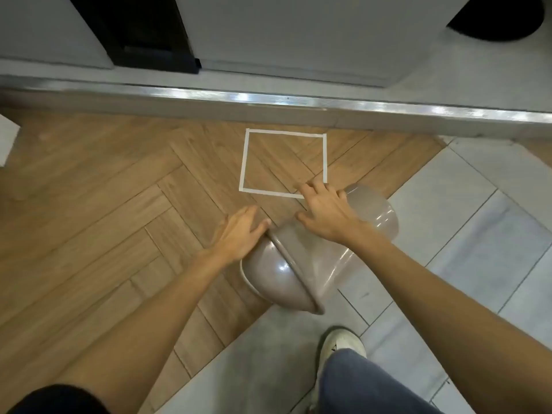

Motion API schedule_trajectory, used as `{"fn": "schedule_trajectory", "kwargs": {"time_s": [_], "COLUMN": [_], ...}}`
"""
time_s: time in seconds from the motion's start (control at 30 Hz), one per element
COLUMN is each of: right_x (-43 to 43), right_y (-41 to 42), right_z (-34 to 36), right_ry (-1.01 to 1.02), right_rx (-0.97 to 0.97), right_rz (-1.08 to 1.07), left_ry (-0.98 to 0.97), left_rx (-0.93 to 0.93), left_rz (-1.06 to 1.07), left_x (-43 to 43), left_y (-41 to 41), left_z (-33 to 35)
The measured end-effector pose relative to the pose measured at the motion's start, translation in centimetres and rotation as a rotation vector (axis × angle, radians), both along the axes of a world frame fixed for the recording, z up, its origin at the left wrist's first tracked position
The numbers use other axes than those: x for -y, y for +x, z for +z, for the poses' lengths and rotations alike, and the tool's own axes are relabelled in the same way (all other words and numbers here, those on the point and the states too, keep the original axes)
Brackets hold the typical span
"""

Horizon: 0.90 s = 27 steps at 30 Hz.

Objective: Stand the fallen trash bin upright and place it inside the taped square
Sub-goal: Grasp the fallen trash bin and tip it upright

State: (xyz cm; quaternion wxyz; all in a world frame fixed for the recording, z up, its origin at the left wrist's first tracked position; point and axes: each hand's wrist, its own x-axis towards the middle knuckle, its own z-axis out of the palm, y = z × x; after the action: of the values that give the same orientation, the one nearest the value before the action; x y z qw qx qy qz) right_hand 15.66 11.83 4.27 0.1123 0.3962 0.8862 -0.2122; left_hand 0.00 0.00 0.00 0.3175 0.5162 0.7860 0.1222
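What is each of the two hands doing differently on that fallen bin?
The left hand lies at the domed lid end of the bin, fingers together; the right hand spreads over the body, nearer the base. The left is over wooden floor, the right reaches to the taped square. Both are open, palms down, touching the bin.

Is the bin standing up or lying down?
Lying down. The trash bin rests on its side on the floor, domed lid end nearest the camera, outside the taped square.

I see herringbone wood floor point(89, 204) | grey tiles point(478, 219) right | metal threshold strip point(268, 98) beyond | my white shoe point(337, 342) and jeans leg point(367, 383) near bottom edge
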Motion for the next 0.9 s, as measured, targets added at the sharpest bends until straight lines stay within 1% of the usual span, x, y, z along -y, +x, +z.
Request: {"fn": "schedule_trajectory", "kwargs": {"time_s": [0.1,0.23,0.3,0.4,0.43,0.5,0.57,0.8,0.9], "right_x": [-0.1,0.7,1.4,2.6,3.1,4.2,5.2,6.4,5.9], "right_y": [-0.7,-1.3,-1.6,-2.3,-2.4,-2.6,-2.7,-3.0,-2.9], "right_z": [-1.5,-2.7,-2.7,-2.4,-2.3,-2.2,-2.2,-1.6,-0.5], "right_ry": [-0.041,-0.236,-0.269,-0.294,-0.315,-0.365,-0.382,-0.315,-0.296], "right_rx": [-0.016,-0.077,-0.024,0.070,0.094,0.123,0.107,0.034,-0.060], "right_rz": [0.014,-0.041,-0.021,-0.010,-0.027,-0.079,-0.131,-0.107,-0.117], "left_ry": [0.028,-0.055,-0.119,-0.292,-0.313,-0.304,-0.299,-0.253,-0.204], "left_rx": [0.228,0.534,0.614,0.675,0.685,0.703,0.709,0.815,0.875], "left_rz": [0.174,0.466,0.556,0.608,0.613,0.642,0.648,0.730,0.771], "left_x": [0.0,0.7,1.5,2.4,2.5,2.5,2.6,4.0,4.3], "left_y": [0.0,0.2,0.1,0.2,0.3,0.7,1.4,2.1,1.5], "left_z": [-2.5,-5.4,-5.9,-5.8,-5.9,-5.7,-5.4,-4.6,-4.6]}}
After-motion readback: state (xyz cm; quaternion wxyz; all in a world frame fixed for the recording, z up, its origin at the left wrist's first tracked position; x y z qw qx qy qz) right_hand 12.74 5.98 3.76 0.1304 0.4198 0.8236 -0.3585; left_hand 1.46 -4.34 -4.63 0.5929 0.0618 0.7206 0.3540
